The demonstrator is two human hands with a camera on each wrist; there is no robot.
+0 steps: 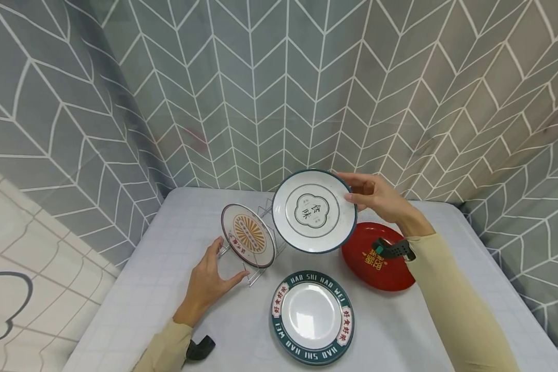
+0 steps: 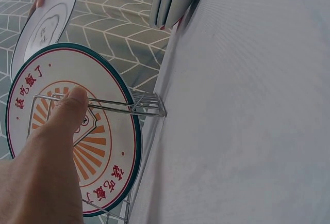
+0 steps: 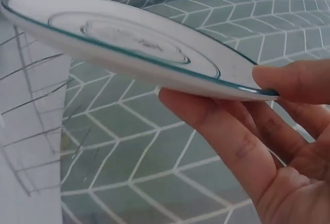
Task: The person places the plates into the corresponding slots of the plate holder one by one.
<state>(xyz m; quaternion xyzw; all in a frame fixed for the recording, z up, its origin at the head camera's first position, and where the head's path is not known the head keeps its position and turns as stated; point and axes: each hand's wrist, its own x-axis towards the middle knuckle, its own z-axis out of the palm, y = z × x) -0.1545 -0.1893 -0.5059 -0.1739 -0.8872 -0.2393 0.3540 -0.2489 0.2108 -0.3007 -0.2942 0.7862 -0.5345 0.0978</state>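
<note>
My right hand (image 1: 376, 199) pinches the rim of a white plate (image 1: 313, 212) with a dark teal edge, thumb on the face and fingers beneath. The plate is tilted in the air beside a wire plate rack (image 1: 256, 276); the right wrist view shows the grip closely. In the rack a plate with an orange sunburst (image 1: 249, 240) leans upright. My left hand (image 1: 206, 284) holds the near side of the rack, thumb and fingers spread across it. In the left wrist view the thumb (image 2: 72, 108) lies by the rack wire, before the sunburst plate; the other fingers are hidden there.
A green-rimmed plate (image 1: 311, 315) lies on the white table (image 1: 167, 232) in front of the rack. To the right is a red oval plate (image 1: 372, 271), partly under my right forearm. A patterned curtain (image 1: 279, 103) hangs behind the table.
</note>
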